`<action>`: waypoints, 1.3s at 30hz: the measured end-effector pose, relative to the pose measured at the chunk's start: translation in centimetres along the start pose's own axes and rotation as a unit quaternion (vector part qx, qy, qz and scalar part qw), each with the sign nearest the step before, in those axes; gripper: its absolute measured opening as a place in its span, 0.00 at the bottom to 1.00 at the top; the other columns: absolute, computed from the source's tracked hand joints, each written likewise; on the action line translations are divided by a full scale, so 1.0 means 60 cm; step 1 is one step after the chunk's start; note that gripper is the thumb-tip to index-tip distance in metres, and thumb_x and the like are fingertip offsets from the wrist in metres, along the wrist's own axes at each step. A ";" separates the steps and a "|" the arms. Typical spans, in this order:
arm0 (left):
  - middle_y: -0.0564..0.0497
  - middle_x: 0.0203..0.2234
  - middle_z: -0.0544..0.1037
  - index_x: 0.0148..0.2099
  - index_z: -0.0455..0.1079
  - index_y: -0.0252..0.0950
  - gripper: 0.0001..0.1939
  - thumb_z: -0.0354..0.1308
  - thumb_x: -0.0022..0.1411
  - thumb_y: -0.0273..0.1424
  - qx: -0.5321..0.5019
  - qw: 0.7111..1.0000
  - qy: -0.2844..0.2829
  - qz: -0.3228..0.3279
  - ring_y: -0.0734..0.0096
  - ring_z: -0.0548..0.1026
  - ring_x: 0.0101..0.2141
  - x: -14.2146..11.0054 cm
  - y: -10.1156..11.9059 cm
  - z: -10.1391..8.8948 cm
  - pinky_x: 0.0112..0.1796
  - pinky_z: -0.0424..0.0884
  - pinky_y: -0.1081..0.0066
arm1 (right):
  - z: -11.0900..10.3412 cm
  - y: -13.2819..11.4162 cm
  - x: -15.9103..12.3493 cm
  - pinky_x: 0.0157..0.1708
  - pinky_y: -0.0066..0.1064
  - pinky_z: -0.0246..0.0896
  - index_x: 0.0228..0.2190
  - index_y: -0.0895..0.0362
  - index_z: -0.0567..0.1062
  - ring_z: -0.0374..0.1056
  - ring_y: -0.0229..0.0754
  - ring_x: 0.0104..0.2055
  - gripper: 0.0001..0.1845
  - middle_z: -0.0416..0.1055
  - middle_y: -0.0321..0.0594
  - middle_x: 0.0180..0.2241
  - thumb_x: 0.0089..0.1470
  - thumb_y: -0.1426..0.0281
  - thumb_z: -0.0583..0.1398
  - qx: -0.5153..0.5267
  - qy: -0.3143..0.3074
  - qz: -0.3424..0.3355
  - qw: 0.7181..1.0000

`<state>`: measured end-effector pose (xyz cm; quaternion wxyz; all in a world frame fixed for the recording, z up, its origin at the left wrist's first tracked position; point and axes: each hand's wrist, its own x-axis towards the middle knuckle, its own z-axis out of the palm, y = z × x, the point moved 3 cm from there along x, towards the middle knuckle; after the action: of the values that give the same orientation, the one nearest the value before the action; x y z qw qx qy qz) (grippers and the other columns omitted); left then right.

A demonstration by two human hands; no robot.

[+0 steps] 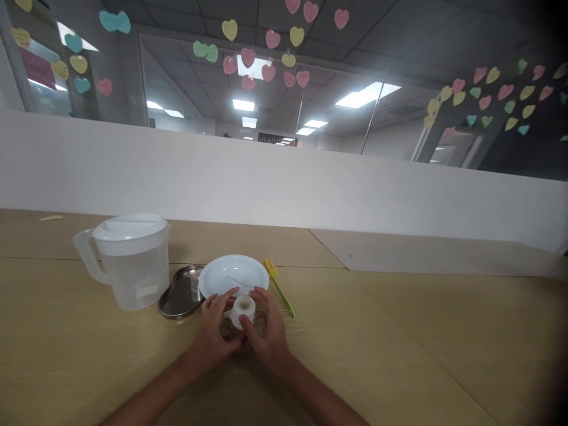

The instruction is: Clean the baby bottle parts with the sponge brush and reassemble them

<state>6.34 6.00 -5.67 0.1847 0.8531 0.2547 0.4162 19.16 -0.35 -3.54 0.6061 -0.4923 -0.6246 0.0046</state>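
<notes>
Both my hands meet over a small clear baby bottle with a white nipple cap [243, 310] near the table's front centre. My left hand [216, 330] wraps round the bottle's left side, fingers curled. My right hand [265, 329] grips the right side, fingertips on the cap. The bottle's lower body is mostly hidden between my fingers. Just behind them lies a white plate [222, 273].
A clear plastic pitcher with a white lid [128, 260] stands at the left. A metal kidney-shaped tray [175, 299] lies between pitcher and plate. A yellow-green brush [279, 289] rests right of the plate. A white partition wall [284, 183] borders the wooden table [399, 343].
</notes>
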 end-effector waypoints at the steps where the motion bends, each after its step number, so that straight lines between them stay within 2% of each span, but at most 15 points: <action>1: 0.45 0.45 0.71 0.58 0.47 0.39 0.35 0.57 0.49 0.31 -0.002 1.000 0.000 -0.003 0.58 0.68 0.47 0.001 0.000 0.000 0.53 0.48 0.50 | 0.001 0.000 0.000 0.45 0.36 0.64 0.45 0.56 0.63 0.67 0.44 0.45 0.22 0.69 0.44 0.42 0.48 0.65 0.60 0.007 0.001 0.000 1.000; 8: 0.44 0.44 0.71 0.59 0.46 0.38 0.38 0.57 0.47 0.33 0.016 1.000 0.007 0.008 0.56 0.69 0.45 -0.001 0.005 0.003 0.53 0.49 0.48 | 0.015 0.010 -0.013 0.39 0.33 0.67 0.42 0.55 0.64 0.68 0.41 0.39 0.21 0.68 0.40 0.37 0.45 0.65 0.62 0.029 0.036 0.059 0.997; 11: 0.42 0.50 0.68 0.63 0.41 0.38 0.40 0.54 0.52 0.38 0.034 0.996 -0.010 0.078 0.54 0.65 0.51 0.003 0.002 -0.015 0.55 0.44 0.49 | 0.014 0.011 -0.014 0.39 0.34 0.66 0.42 0.56 0.64 0.67 0.42 0.40 0.22 0.68 0.41 0.38 0.46 0.64 0.63 0.024 0.043 0.069 0.996; 13: 0.40 0.56 0.60 0.64 0.38 0.37 0.37 0.48 0.57 0.42 0.049 0.991 0.016 0.120 0.53 0.57 0.56 0.010 -0.015 -0.041 0.56 0.43 0.50 | 0.012 0.012 -0.013 0.39 0.35 0.66 0.42 0.56 0.65 0.67 0.43 0.41 0.22 0.68 0.41 0.38 0.45 0.63 0.63 0.014 0.050 0.070 0.996; 15: 0.40 0.59 0.55 0.64 0.39 0.37 0.32 0.41 0.62 0.42 0.077 0.989 0.095 0.082 0.55 0.53 0.58 0.020 -0.051 -0.073 0.55 0.45 0.52 | 0.011 0.015 -0.011 0.38 0.35 0.66 0.42 0.56 0.65 0.67 0.43 0.40 0.22 0.68 0.41 0.38 0.45 0.63 0.63 0.007 0.052 0.069 0.996; 17: 0.42 0.59 0.56 0.63 0.44 0.37 0.26 0.38 0.65 0.38 0.126 0.983 0.132 0.003 0.58 0.53 0.59 0.029 -0.097 -0.095 0.55 0.46 0.53 | 0.011 0.017 -0.010 0.37 0.35 0.66 0.42 0.56 0.65 0.67 0.43 0.40 0.22 0.68 0.41 0.38 0.46 0.63 0.63 0.004 0.049 0.069 0.996; 20: 0.44 0.56 0.63 0.60 0.54 0.38 0.22 0.39 0.65 0.35 0.207 0.972 0.083 -0.074 0.57 0.53 0.59 0.033 -0.155 -0.097 0.54 0.47 0.50 | 0.012 0.017 -0.011 0.37 0.34 0.66 0.42 0.56 0.66 0.67 0.42 0.39 0.21 0.69 0.41 0.38 0.47 0.64 0.62 0.003 0.043 0.068 0.997; 24: 0.43 0.54 0.66 0.54 0.62 0.38 0.19 0.44 0.61 0.30 0.298 0.953 0.037 -0.047 0.53 0.54 0.58 0.027 -0.174 -0.082 0.52 0.49 0.48 | 0.011 0.013 -0.010 0.36 0.33 0.65 0.42 0.56 0.66 0.68 0.42 0.38 0.20 0.69 0.41 0.38 0.47 0.64 0.62 0.003 0.043 0.057 0.997; 26: 0.40 0.49 0.70 0.50 0.64 0.36 0.16 0.47 0.59 0.31 0.328 0.942 0.038 -0.051 0.51 0.61 0.54 0.026 -0.168 -0.086 0.50 0.52 0.48 | 0.011 0.012 -0.010 0.37 0.33 0.65 0.42 0.56 0.66 0.68 0.42 0.38 0.20 0.69 0.41 0.38 0.47 0.64 0.62 0.001 0.038 0.061 0.997; 29: 0.41 0.36 0.75 0.42 0.66 0.34 0.11 0.49 0.58 0.32 0.370 0.924 0.058 -0.080 0.54 0.71 0.39 0.032 -0.148 -0.112 0.44 0.60 0.51 | 0.013 0.013 -0.010 0.38 0.34 0.65 0.43 0.56 0.65 0.67 0.42 0.39 0.20 0.69 0.41 0.39 0.48 0.64 0.62 -0.002 0.031 0.063 0.998; 32: 0.42 0.35 0.72 0.40 0.65 0.34 0.10 0.51 0.59 0.34 0.379 0.904 0.191 -0.053 0.56 0.71 0.37 0.040 -0.096 -0.150 0.40 0.65 0.58 | 0.011 0.012 -0.010 0.39 0.34 0.66 0.43 0.55 0.65 0.67 0.42 0.39 0.20 0.69 0.41 0.39 0.48 0.64 0.61 -0.017 0.040 0.043 0.998; 34: 0.42 0.41 0.71 0.43 0.63 0.35 0.12 0.55 0.58 0.34 0.305 0.892 0.333 0.015 0.58 0.70 0.43 0.038 -0.046 -0.162 0.44 0.65 0.60 | 0.007 0.010 -0.010 0.40 0.35 0.66 0.45 0.55 0.64 0.67 0.43 0.41 0.21 0.69 0.42 0.40 0.49 0.63 0.61 -0.041 0.046 0.022 0.998; 35: 0.43 0.43 0.70 0.46 0.61 0.36 0.15 0.57 0.57 0.32 0.261 0.889 0.371 0.055 0.59 0.69 0.46 0.035 -0.022 -0.158 0.46 0.65 0.60 | 0.005 0.009 -0.009 0.42 0.37 0.65 0.46 0.55 0.63 0.67 0.44 0.44 0.23 0.68 0.43 0.42 0.49 0.63 0.61 -0.055 0.047 0.007 0.997; 37: 0.44 0.46 0.69 0.48 0.59 0.38 0.18 0.59 0.56 0.29 0.189 0.901 0.370 0.128 0.62 0.69 0.47 0.027 0.019 -0.135 0.46 0.66 0.62 | 0.001 0.002 -0.009 0.46 0.41 0.63 0.51 0.55 0.59 0.64 0.48 0.49 0.28 0.66 0.46 0.48 0.50 0.63 0.60 -0.086 0.039 -0.038 0.995; 39: 0.45 0.49 0.68 0.49 0.57 0.40 0.17 0.56 0.58 0.28 0.120 0.933 0.294 0.172 0.63 0.68 0.49 0.019 0.044 -0.101 0.47 0.68 0.62 | -0.001 -0.007 -0.008 0.51 0.46 0.58 0.56 0.56 0.54 0.59 0.51 0.54 0.33 0.62 0.49 0.52 0.51 0.63 0.59 -0.111 0.026 -0.091 0.989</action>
<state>2.80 5.17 -0.04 -0.0765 0.7389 0.1954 0.6403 18.86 -0.91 -3.62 0.5616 -0.4973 -0.6479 -0.1324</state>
